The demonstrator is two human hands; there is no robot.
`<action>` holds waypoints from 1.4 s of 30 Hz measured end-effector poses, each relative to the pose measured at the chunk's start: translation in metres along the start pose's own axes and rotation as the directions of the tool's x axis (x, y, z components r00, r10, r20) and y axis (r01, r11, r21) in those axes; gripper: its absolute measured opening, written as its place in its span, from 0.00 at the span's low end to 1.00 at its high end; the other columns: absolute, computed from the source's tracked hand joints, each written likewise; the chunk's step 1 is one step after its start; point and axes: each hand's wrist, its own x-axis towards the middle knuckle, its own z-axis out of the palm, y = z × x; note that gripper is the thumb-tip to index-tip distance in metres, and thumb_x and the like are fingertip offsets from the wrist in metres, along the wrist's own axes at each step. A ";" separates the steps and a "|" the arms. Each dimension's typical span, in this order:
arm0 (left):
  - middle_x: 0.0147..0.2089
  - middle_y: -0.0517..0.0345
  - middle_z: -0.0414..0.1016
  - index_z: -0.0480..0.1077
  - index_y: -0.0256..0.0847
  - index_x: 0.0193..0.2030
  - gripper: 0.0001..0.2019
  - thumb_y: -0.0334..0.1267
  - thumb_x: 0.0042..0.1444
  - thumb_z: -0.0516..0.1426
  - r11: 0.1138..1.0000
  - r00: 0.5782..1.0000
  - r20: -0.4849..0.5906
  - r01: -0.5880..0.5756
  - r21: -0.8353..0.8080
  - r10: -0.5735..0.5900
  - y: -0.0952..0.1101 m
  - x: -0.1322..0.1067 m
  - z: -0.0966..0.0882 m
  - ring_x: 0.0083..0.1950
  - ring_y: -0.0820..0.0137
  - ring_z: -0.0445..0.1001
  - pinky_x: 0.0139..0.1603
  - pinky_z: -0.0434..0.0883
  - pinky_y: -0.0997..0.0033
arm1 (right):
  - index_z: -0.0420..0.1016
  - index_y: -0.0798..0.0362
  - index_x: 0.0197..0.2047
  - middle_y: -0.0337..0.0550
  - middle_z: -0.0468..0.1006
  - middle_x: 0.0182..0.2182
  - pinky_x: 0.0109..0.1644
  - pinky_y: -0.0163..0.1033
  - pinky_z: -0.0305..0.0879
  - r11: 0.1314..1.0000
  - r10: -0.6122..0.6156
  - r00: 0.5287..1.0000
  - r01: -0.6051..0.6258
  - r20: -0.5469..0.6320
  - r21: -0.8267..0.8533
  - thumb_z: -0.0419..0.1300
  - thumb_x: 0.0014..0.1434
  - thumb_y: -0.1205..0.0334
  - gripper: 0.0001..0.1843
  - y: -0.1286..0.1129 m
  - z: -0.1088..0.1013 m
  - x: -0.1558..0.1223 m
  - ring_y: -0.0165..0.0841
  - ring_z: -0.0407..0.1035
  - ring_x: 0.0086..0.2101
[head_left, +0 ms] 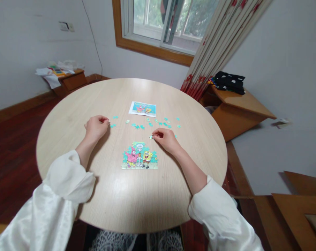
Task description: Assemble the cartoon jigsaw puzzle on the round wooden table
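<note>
Pale-green and small, one jigsaw piece [151, 137] is pinched in the right hand [165, 138], just beyond the partly joined, multicoloured cartoon jigsaw [139, 157] on the round, pale wooden table [147, 198]. A dragging wrist could probably shift the jigsaw's stepped upper edge. The left hand [97, 125] has its fingers curled together; whether they grip anything, I cannot tell. Loose turquoise pieces [137, 127] lie scattered ahead, likely obstacles for sweeping knuckles, before a white-bordered printed picture sheet [142, 109].
</note>
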 end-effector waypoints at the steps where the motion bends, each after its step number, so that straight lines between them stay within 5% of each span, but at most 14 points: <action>1: 0.32 0.51 0.78 0.73 0.43 0.28 0.04 0.38 0.49 0.58 1.000 1.000 0.002 -0.003 -0.001 0.003 0.000 0.000 0.000 0.42 0.55 0.75 0.49 0.67 0.54 | 0.78 0.54 0.29 0.38 0.77 0.24 0.35 0.36 0.66 1.000 0.001 1.000 -0.001 0.000 0.003 0.62 0.50 0.69 0.03 0.000 0.000 0.000 0.29 0.69 0.27; 6: 0.32 0.50 0.78 0.73 0.43 0.28 0.05 0.37 0.50 0.57 1.000 1.000 0.017 0.004 -0.002 -0.004 0.003 -0.002 -0.002 0.41 0.55 0.76 0.49 0.66 0.54 | 0.78 0.54 0.30 0.39 0.77 0.26 0.36 0.37 0.66 1.000 -0.004 0.999 0.005 -0.042 0.024 0.62 0.51 0.66 0.03 0.001 -0.001 0.001 0.30 0.69 0.28; 9: 0.33 0.49 0.77 0.74 0.42 0.29 0.05 0.37 0.50 0.57 1.000 1.000 0.021 0.009 0.001 -0.009 0.005 -0.004 -0.004 0.41 0.55 0.75 0.49 0.66 0.54 | 0.78 0.53 0.31 0.42 0.79 0.28 0.36 0.38 0.67 0.999 0.021 0.986 -0.015 -0.166 0.034 0.60 0.53 0.63 0.06 0.007 -0.012 0.007 0.32 0.70 0.29; 14: 0.33 0.52 0.77 0.75 0.41 0.32 0.05 0.37 0.49 0.58 1.000 0.999 0.051 0.008 0.003 -0.008 0.011 -0.007 -0.007 0.39 0.58 0.74 0.46 0.66 0.58 | 0.78 0.55 0.32 0.49 0.80 0.32 0.42 0.43 0.68 0.988 0.066 0.896 -0.121 -0.439 -0.100 0.56 0.55 0.65 0.08 0.037 -0.051 0.013 0.36 0.72 0.32; 20: 0.33 0.54 0.75 0.77 0.35 0.39 0.11 0.34 0.50 0.58 0.999 0.994 0.103 0.027 0.020 -0.029 0.016 -0.010 -0.010 0.36 0.64 0.71 0.40 0.64 0.67 | 0.79 0.58 0.35 0.54 0.79 0.36 0.50 0.49 0.66 0.936 0.131 0.825 -0.286 -0.550 -0.205 0.52 0.55 0.72 0.13 0.074 -0.082 0.007 0.39 0.73 0.38; 35: 0.26 0.62 0.64 0.76 0.29 0.43 0.12 0.28 0.55 0.54 0.999 0.994 0.107 0.016 -0.052 -0.011 0.021 -0.014 -0.012 0.29 0.72 0.61 0.31 0.57 0.73 | 0.81 0.55 0.39 0.50 0.76 0.38 0.54 0.49 0.63 0.871 0.180 0.887 -0.345 -0.425 -0.351 0.62 0.53 0.60 0.12 0.089 -0.064 0.011 0.41 0.69 0.42; 42: 0.25 0.62 0.66 0.76 0.33 0.38 0.10 0.31 0.54 0.53 0.994 0.996 0.088 -0.020 -0.111 0.030 0.027 -0.018 -0.010 0.27 0.72 0.62 0.31 0.59 0.73 | 0.72 0.53 0.29 0.41 0.74 0.28 0.43 0.45 0.66 0.931 0.233 0.879 -0.324 -0.416 -0.165 0.64 0.47 0.64 0.05 0.071 -0.067 0.012 0.35 0.68 0.31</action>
